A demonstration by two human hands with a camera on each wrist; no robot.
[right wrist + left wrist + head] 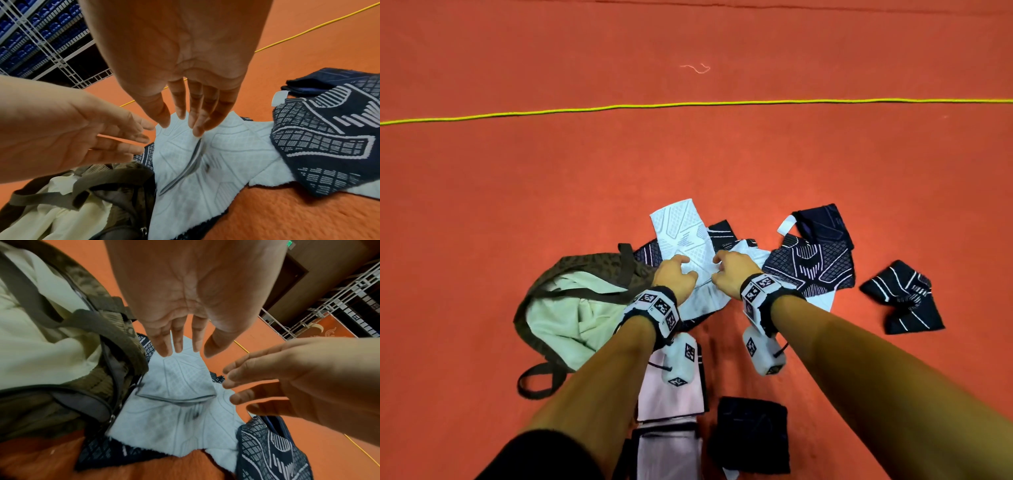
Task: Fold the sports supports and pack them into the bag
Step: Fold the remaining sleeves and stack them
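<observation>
White support (685, 240) atop the pile, beside the open bag (558, 315).
Left hand (675, 274) and right hand (732, 270) hover over it with fingers extended, gripping nothing, apparently poised to fold.

Orange-red floor (517, 205) crossed by a thin yellow cord (688, 103). White embossed support (681, 233) at centre; navy supports (815, 267) (white grid and stripe pattern) right; olive mottled bag (589, 260), pale cream lining.
</observation>
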